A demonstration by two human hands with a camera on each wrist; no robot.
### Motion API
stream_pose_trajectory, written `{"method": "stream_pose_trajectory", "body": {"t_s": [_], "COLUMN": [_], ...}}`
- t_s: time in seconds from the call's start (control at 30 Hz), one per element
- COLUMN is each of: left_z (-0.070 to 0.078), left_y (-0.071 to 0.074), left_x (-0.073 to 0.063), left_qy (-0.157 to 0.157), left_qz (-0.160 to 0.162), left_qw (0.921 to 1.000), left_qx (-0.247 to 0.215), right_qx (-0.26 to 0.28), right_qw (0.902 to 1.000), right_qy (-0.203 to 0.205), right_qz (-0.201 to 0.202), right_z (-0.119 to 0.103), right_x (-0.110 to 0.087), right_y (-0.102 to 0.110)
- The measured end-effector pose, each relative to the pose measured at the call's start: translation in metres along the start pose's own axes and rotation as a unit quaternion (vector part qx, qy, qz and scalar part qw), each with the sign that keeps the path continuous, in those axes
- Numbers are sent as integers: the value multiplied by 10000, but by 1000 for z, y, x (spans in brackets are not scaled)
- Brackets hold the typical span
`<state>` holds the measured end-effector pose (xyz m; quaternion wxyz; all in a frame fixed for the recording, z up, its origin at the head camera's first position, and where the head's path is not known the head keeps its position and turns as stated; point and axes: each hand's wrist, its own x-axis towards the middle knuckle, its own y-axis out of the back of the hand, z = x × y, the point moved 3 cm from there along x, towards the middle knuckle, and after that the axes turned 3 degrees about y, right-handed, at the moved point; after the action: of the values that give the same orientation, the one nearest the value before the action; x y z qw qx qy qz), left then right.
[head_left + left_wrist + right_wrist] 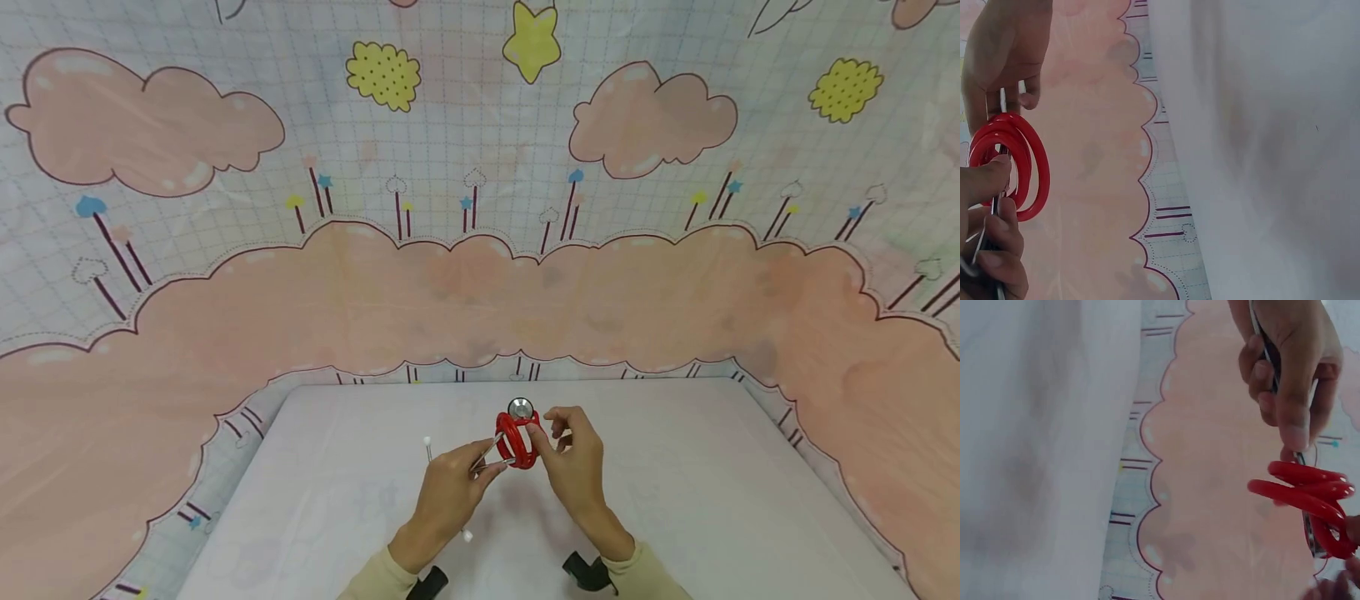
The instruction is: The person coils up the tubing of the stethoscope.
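Observation:
A stethoscope with red tubing (516,442) is held up in front of me, its tube wound into several loops. My left hand (450,487) grips its metal ear tubes, and the loops sit just beyond the fingertips. White ear tips (467,536) stick out on both sides of that hand. The round silver chest piece (521,408) shows at the far end of the coil. My right hand (577,458) pinches the coil's right side, thumb on the red tube. In the right wrist view, the left hand (1294,369) holds the metal stems above the loops (1304,494).
A white table (360,417) lies under the hands. Behind it hangs a cloth (480,300) printed with clouds and stars. Dark camera mounts (588,572) sit at both wrists, by the light sleeves (652,575).

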<state>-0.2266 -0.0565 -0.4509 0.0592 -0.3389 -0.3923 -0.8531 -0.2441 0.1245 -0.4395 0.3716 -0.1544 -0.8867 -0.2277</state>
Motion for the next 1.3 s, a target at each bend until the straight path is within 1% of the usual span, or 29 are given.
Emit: {"method": "stream_pose_trajectory", "body": {"t_s": [0.07,0.13,0.17,0.27,0.33,0.37,0.4,0.43,0.57,0.7,0.77,0.83,0.97,1.1,1.3], "left_z": [-1,-2,-3,-7,-11,-13,-15,-17,-26,-33,-37,-41,-50,-58,-65], "left_y": [1,2,1,-1,-3,-4,-5,-6,-10,-13,-15,-17,-23,-29,-34], "left_x": [1,1,1,0,-1,-1,-1,-1,2,4,4,4,6,7,9], "left_qy": [11,18,44,118,156,173,178,179,283,547,674,773,857,1000,1211], "left_qz": [-29,-79,-132,-326,-454,-525,-590,-654,-1030,-1470,-1598,-1661,-1655,-1724,-1820], "left_qw": [10000,9999,9997,9991,9983,9977,9972,9966,9919,9836,9803,9783,9770,9735,9682], "left_qx": [-89,-151,-179,-250,-337,-381,-426,-464,-684,-892,-947,-969,-1035,-1126,-1219], "right_qx": [305,733,984,1623,1890,1985,2038,2088,2160,2231,2265,2275,2276,2245,2494], "right_qw": [9978,9899,9834,9589,9449,9397,9365,9341,9310,9261,9227,9194,9140,9081,8888], "right_qy": [-414,-903,-1166,-1867,-2182,-2289,-2350,-2392,-2488,-2677,-2789,-2903,-3085,-3298,-3666], "right_qz": [-410,-813,-985,-1392,-1545,-1587,-1617,-1630,-1571,-1446,-1400,-1368,-1332,-1272,-1160], "right_z": [2,6,8,13,15,16,17,18,21,27,31,35,42,49,58], "right_x": [0,0,0,-1,-2,-2,-2,-2,-3,-5,-6,-6,-8,-9,-12], "right_y": [1,2,2,2,2,2,2,2,0,-5,-8,-12,-18,-24,-31]}}
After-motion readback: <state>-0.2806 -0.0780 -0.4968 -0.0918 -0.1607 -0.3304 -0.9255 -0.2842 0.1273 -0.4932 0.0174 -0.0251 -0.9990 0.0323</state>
